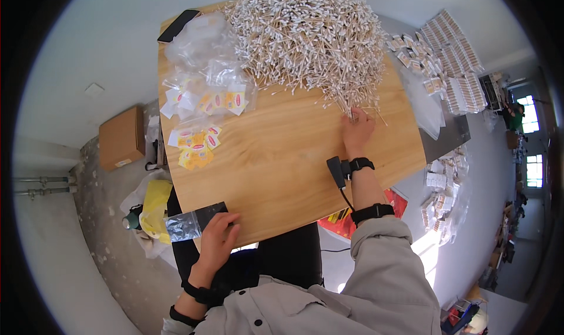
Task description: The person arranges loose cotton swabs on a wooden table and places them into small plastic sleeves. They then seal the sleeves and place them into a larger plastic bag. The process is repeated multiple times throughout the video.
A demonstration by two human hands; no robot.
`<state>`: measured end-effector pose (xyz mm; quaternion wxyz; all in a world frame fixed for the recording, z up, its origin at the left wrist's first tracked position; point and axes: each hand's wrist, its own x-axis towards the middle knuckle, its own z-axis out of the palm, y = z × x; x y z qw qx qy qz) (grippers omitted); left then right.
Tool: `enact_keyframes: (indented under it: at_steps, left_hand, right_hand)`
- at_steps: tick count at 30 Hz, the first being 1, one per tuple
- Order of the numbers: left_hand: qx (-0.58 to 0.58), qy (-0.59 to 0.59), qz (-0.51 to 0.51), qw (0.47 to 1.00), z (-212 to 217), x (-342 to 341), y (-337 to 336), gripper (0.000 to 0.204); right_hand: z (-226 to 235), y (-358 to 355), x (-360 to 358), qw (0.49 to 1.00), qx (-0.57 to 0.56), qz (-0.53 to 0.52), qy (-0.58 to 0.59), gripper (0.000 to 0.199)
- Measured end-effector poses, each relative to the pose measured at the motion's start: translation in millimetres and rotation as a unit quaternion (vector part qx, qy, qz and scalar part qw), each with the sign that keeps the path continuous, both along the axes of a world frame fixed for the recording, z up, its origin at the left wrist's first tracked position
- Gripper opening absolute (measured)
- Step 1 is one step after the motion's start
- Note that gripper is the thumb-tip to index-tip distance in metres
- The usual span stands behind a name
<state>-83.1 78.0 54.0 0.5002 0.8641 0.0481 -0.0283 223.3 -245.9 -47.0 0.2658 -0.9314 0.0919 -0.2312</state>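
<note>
A big heap of white-tipped cotton swabs (305, 35) with wooden sticks covers the far part of the wooden table (276, 165). At the heap's near right edge, my right hand (357, 132) has its fingers closed on some swabs; how many is hidden. My left hand (217, 239) is at the near left table edge, thumb and fingers apart, nothing visible in it. Beside it, a small clear plastic bag (184, 227) lies partly over a dark flat piece (211, 213) on the table corner. Yellow and white printed cards (197, 153) lie loose on the left side.
Clear plastic bags (202, 47) with more cards fill the table's far left, by a black flat object (178, 26). Many packed swab bundles (455, 47) are stacked beyond the right edge. A cardboard box (121, 138) and a yellow bag (155, 209) stand left.
</note>
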Motion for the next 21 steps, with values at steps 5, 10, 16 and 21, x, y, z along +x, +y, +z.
enact_keyframes:
  at_steps: [5,10,16,21]
  left_hand:
    - [0.007,0.005,-0.016,1.0,-9,29,-28,0.02]
    - [0.05,-0.112,-0.059,0.991,-30,64,-64,0.028]
    - [0.159,-0.129,-0.029,0.978,-43,79,-70,0.058]
    - [0.201,-0.106,0.048,0.973,-50,77,-60,0.083]
  right_hand:
    - [4,43,-39,0.993,0.109,0.044,0.005,0.023]
    - [11,73,-68,0.979,0.146,0.143,0.002,0.019]
    - [14,109,-103,0.95,0.153,0.271,0.015,0.02]
    - [24,131,-129,0.883,0.243,0.398,0.056,0.031]
